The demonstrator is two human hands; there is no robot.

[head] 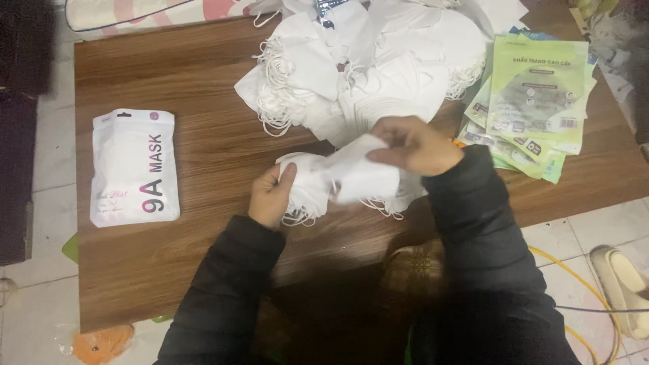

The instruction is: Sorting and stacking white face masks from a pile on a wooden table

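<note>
Near the middle of the wooden worktop (203, 155), both hands are closed on a small stack of white face masks (338, 179). The left hand (272, 196) grips the stack's left end, thumb on top and fingers wrapped beneath, while the right hand (414, 145) pinches the top mask's upper right edge between thumb and fingertips. The stack is lifted just off the surface, with ear loops dangling from its near side. To square such a stack well, the left hand's grip should stay firm enough that the lower masks do not fan out, and the right hand should work only on the top layer, keeping the loops tucked to one side so they do not snag. Farther off lies a large loose heap of white masks (365, 61), its loops tangled along the edges. At the far right sits a fanned pile of green pouches (537, 101), and to the left, well apart, a filled white pouch (134, 165) lies flat.
</note>
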